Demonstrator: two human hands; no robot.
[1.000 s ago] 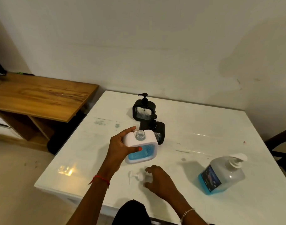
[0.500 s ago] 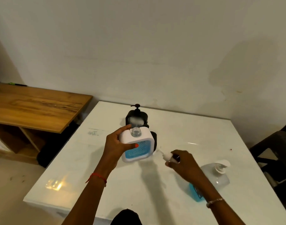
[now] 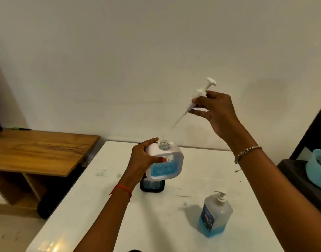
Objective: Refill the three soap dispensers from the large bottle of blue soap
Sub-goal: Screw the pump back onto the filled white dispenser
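My left hand [image 3: 140, 160] grips a white square soap dispenser [image 3: 166, 161] above the table, tilted a little, its neck open and blue soap filling its lower half. My right hand [image 3: 215, 111] is raised high to the right and pinches the white pump head [image 3: 198, 98], whose thin tube points down-left toward the dispenser. A black dispenser [image 3: 152, 185] stands on the white table [image 3: 119, 206], mostly hidden behind the white one. The large clear bottle [image 3: 214, 215] with a white pump stands at the right front, a little blue soap at its bottom.
A wooden desk [image 3: 37, 151] stands to the left of the table, with a gap between them. At the right edge a light blue basket [image 3: 317, 170] sits on a dark stand. The wall runs close behind the table.
My right hand picked the white pump head up from the table and lifted it high to the right. My left hand raised the white dispenser. The view dropped and shifted.
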